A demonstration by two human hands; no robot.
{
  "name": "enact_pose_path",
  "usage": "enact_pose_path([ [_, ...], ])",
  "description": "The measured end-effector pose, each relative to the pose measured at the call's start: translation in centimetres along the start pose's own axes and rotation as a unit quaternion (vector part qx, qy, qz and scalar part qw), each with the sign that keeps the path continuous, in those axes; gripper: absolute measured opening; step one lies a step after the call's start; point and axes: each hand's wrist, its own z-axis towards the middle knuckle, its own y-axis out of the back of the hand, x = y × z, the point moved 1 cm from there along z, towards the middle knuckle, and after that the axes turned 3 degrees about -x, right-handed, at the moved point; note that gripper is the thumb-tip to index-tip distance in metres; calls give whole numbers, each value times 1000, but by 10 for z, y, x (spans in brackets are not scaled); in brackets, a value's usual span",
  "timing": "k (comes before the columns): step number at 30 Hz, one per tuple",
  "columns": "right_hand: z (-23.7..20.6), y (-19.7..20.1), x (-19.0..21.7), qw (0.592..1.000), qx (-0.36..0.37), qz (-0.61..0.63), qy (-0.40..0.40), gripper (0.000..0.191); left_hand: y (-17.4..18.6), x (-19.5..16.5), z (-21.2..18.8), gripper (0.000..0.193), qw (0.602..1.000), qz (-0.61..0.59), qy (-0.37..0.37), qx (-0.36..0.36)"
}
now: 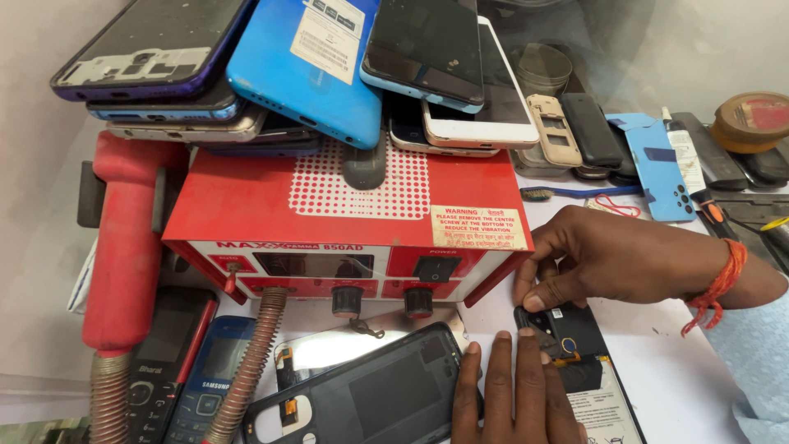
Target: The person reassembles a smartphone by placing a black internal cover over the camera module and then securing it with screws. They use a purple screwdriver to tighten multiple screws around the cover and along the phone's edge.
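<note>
An opened smartphone (588, 374) lies on the white bench at lower right, its dark top cover and battery exposed. My right hand (612, 259) comes in from the right, a red thread on its wrist, and pinches the small black cover piece (534, 319) at the phone's upper left corner between thumb and forefinger. My left hand (509, 390) reaches up from the bottom edge; its fingers lie flat along the phone's left side and over the edge of a black back cover (370, 395) beside it.
A red hot-air rework station (353, 218) stands just behind the hands, its red handle and ribbed hose (123, 247) at left. Several phones are stacked on top of it. Two keypad phones (185, 370) lie at lower left. Phone parts, tape and tools crowd the back right.
</note>
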Motion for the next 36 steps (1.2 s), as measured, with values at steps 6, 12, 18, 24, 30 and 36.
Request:
enact_pose_path([
  [6, 0, 0, 1, 1000, -4, -7, 3, 22, -3, 0, -1, 41, 1000, 4, 1, -8],
  [12, -1, 1, -3, 1000, 3, -3, 9, 21, -2, 0, 0, 40, 1000, 4, 0, -5],
  [18, 2, 0, -7, 1000, 14, 15, 19, 19, 0, 1, -2, 44, 1000, -8, -9, 12],
  [24, 3, 0, -14, 1000, 14, 10, -4, 22, -2, 1, -1, 42, 1000, 5, -6, 3],
  [30, 2, -1, -12, 998, 13, -17, 59, 21, -1, 3, -1, 44, 1000, 5, -16, -3],
  [36, 2, 0, -5, 997, 12, -16, 76, 22, 0, 1, -1, 43, 1000, 6, -11, -10],
])
